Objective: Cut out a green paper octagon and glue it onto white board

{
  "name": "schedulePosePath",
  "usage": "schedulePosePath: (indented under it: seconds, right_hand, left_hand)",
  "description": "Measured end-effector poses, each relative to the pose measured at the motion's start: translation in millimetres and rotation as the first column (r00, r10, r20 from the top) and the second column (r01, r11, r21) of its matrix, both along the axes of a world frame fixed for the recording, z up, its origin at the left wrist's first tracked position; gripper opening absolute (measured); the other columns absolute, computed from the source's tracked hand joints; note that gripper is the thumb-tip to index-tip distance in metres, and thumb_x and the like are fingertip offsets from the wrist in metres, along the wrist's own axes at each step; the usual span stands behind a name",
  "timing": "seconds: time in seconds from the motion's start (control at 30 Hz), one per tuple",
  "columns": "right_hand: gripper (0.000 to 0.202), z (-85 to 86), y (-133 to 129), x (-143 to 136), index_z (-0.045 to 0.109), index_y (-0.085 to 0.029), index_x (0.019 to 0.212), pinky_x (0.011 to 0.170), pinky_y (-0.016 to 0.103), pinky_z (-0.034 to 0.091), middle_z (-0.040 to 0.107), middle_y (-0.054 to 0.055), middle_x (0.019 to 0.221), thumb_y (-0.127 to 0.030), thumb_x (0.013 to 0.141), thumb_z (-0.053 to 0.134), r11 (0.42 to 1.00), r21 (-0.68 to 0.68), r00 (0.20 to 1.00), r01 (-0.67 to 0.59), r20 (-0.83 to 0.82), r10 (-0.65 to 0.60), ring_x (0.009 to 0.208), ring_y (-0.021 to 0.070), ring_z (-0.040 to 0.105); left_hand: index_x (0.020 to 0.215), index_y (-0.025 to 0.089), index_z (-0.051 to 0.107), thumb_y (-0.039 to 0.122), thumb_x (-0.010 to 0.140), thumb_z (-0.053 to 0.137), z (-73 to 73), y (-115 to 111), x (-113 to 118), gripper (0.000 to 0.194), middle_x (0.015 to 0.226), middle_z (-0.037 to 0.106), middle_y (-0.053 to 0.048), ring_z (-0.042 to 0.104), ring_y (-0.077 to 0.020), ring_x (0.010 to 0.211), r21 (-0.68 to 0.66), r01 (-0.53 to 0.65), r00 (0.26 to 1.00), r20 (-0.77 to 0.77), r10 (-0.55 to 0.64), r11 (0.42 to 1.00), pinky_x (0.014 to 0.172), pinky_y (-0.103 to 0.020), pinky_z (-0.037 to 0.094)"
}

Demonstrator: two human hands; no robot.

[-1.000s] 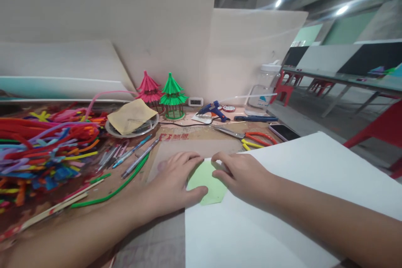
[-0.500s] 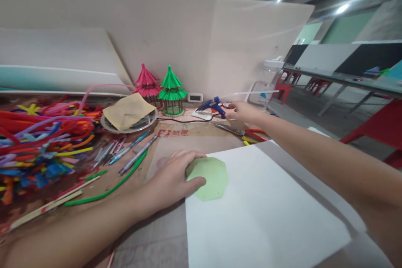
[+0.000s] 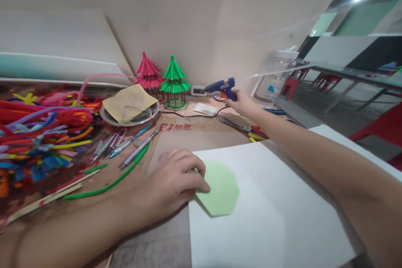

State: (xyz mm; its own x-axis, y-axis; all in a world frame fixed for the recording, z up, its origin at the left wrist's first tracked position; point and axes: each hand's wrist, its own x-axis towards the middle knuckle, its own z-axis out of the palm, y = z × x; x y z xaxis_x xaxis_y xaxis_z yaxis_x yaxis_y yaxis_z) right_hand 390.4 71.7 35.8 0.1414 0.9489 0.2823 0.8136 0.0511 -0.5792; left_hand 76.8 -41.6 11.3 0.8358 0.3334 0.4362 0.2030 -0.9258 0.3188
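My left hand (image 3: 180, 173) pinches the left edge of a light green paper octagon (image 3: 221, 190) between thumb and fingers. The octagon is over the left part of a large white sheet (image 3: 276, 213). Farther back, my right hand (image 3: 240, 102) grips the handle of a blue hot glue gun (image 3: 221, 87), raised off the table with its nozzle pointing left. A long clear glue stick (image 3: 282, 69) sticks out of its rear, and a black cord (image 3: 185, 115) trails along the table. Below the gun lies a small white pad (image 3: 205, 109).
Pink (image 3: 149, 73) and green (image 3: 174, 81) pipe-cleaner pagodas stand at the back beside a small digital clock (image 3: 198, 91). Left are a pipe-cleaner heap (image 3: 40, 142), pens (image 3: 140, 148) and a dish (image 3: 109, 119) bearing sandpaper (image 3: 130, 102). Scissors (image 3: 235, 124) and a clear bottle (image 3: 276, 77) are at right.
My right hand has closed around the glue gun and lifted it off the white pad. My left hand has taken the octagon's edge in a pinch, and the octagon has shifted slightly right and nearer.
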Motion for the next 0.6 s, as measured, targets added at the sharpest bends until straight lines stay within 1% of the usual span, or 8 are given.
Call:
schedulePosePath:
  seconds: [0.07, 0.1, 0.17, 0.23, 0.3, 0.37, 0.47, 0.6]
  right_hand:
    - [0.035, 15.9, -23, -1, 0.06, -0.012, 0.117, 0.077, 0.033, 0.057, 0.075, 0.008, 0.094, -0.038, 0.094, 0.067, 0.999, 0.034, 0.997, -0.016, -0.077, 0.019, 0.079, 0.0196, 0.07]
    - [0.03, 23.2, -35, -1, 0.061, -0.012, 0.11, 0.073, 0.032, 0.056, 0.076, 0.009, 0.091, -0.035, 0.092, 0.069, 0.994, 0.086, 0.976, -0.062, -0.203, 0.079, 0.072, 0.0179, 0.069]
    - [0.021, 34.8, -61, -3, 0.063, -0.015, 0.097, 0.069, 0.029, 0.056, 0.076, 0.008, 0.09, -0.035, 0.098, 0.059, 0.983, 0.139, 0.949, -0.122, -0.274, 0.157, 0.06, 0.0119, 0.065]
    - [0.017, 40.7, -84, -4, 0.063, -0.016, 0.089, 0.064, 0.03, 0.055, 0.076, 0.006, 0.082, -0.031, 0.095, 0.061, 0.946, 0.24, 0.855, -0.218, -0.42, 0.304, 0.048, 0.009, 0.059]
    - [0.008, 41.3, -102, -5, 0.065, -0.017, 0.092, 0.063, 0.031, 0.056, 0.077, 0.003, 0.082, -0.025, 0.092, 0.064, 0.921, 0.255, 0.782, -0.294, -0.49, 0.385, 0.041, 0.0062, 0.053]
    - [0.012, 38.5, -115, -5, 0.071, -0.017, 0.097, 0.058, 0.03, 0.054, 0.077, 0.001, 0.078, -0.021, 0.087, 0.066, 0.92, 0.158, 0.793, -0.36, -0.468, 0.391, 0.039, 0.0047, 0.049]
    - [0.015, 32.7, -129, -2, 0.077, -0.018, 0.095, 0.045, 0.023, 0.044, 0.074, 0.0, 0.071, -0.024, 0.082, 0.071, 0.906, -0.072, 0.86, -0.417, -0.354, 0.367, 0.043, 0.0067, 0.052]
    - [0.022, 27.0, -138, 2, 0.075, -0.02, 0.08, 0.037, 0.021, 0.04, 0.072, 0.003, 0.071, -0.041, 0.075, 0.077, 0.83, -0.264, 0.855, -0.491, -0.328, 0.402, 0.047, 0.0107, 0.057]
  left_hand:
    - [0.098, 0.03, 0.075, 0.012, 0.096, 0.055, -2.0, 2, -2, 0.026, 0.1, 0.068, -0.004, 0.06, -0.0201, 0.099, -0.018, 0.024, 0.997, -0.076, -0.025, 1.0, 0.088, -0.034, 0.045]
    - [0.101, 0.03, 0.075, 0.014, 0.097, 0.055, -2.9, 3, -3, 0.026, 0.101, 0.067, -0.004, 0.06, -0.0201, 0.1, -0.018, 0.029, 0.995, -0.097, -0.031, 0.999, 0.089, -0.033, 0.046]
    - [0.109, 0.032, 0.075, 0.015, 0.099, 0.054, -4.3, 5, -8, 0.029, 0.103, 0.067, -0.005, 0.061, -0.0204, 0.1, 0.001, 0.035, 0.99, -0.139, -0.035, 0.999, 0.088, -0.033, 0.046]
    - [0.117, 0.035, 0.072, 0.014, 0.099, 0.052, -5.5, 6, -13, 0.035, 0.108, 0.067, -0.004, 0.061, -0.0213, 0.103, 0.026, 0.047, 0.979, -0.199, -0.041, 0.999, 0.089, -0.034, 0.046]
    - [0.124, 0.039, 0.068, 0.011, 0.099, 0.051, -6.5, 6, -17, 0.041, 0.113, 0.069, -0.003, 0.06, -0.0221, 0.107, 0.042, 0.06, 0.97, -0.237, -0.049, 0.997, 0.092, -0.036, 0.045]
    - [0.128, 0.04, 0.065, 0.01, 0.1, 0.049, -7.2, 6, -19, 0.044, 0.116, 0.07, -0.002, 0.06, -0.0226, 0.11, 0.041, 0.079, 0.969, -0.239, -0.067, 0.996, 0.095, -0.038, 0.044]
    - [0.127, 0.037, 0.065, 0.01, 0.1, 0.049, -7.1, 8, -18, 0.042, 0.113, 0.073, -0.002, 0.062, -0.0224, 0.108, 0.043, 0.112, 0.973, -0.207, -0.101, 0.993, 0.095, -0.038, 0.043]
    - [0.12, 0.032, 0.068, 0.014, 0.101, 0.053, -5.5, 12, -14, 0.031, 0.108, 0.074, -0.002, 0.062, -0.0211, 0.104, 0.104, 0.16, 0.974, -0.179, -0.139, 0.982, 0.094, -0.037, 0.042]
